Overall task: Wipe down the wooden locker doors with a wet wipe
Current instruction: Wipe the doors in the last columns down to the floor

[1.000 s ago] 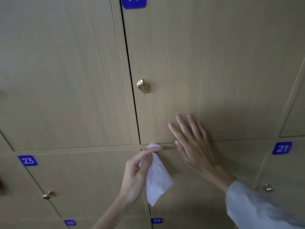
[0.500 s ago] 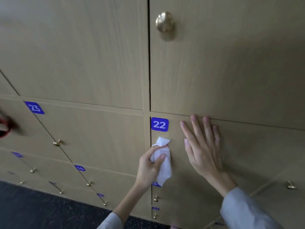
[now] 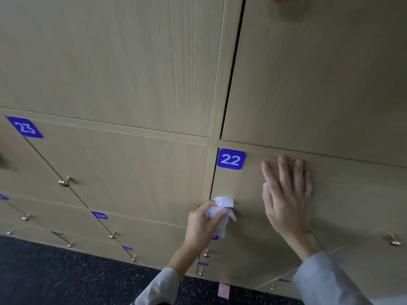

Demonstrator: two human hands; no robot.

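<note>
head view: wall of pale wooden locker doors seen from above, looking down toward a dark speckled floor [image 3: 55, 271].
left hand [image 3: 201, 225]: fingers curled round a wet wipe [image 3: 221, 211], pinching it between thumb and fingers; grey sleeve [image 3: 160, 287] at the wrist.
wet wipe: white, crumpled, held against the left edge of door 22 [image 3: 352, 205], just right of the dark gap between doors; a loose tail hangs below the fingers.
right hand [image 3: 286, 199]: flat on door 22, fingers straight and close together, pointing up; palm against the wood; holds nothing; pale sleeve [image 3: 326, 280] on the forearm.
hands: near each other, apart, wipe hand to the left and slightly lower.
label 22 [image 3: 231, 159]: blue square with white numerals, top left corner of the door, above the wipe, left of the right fingertips [image 3: 280, 160].
label 23 [image 3: 25, 128]: blue, top left corner of the neighbouring door [image 3: 123, 172] to the left.
label 38 [image 3: 99, 215]: blue, one row lower, numerals blurred.
knobs: brass knob [image 3: 65, 182] on door 23; smaller brass knobs [image 3: 113, 235] on the lower rows; one more [image 3: 395, 241] at the far right.
upper doors: two large doors above, left [image 3: 110, 62] and right [image 3: 319, 73], split by a dark vertical gap.
pink tag [image 3: 223, 290]: small strip on the floor at the base of the lockers, between the two sleeves.
</note>
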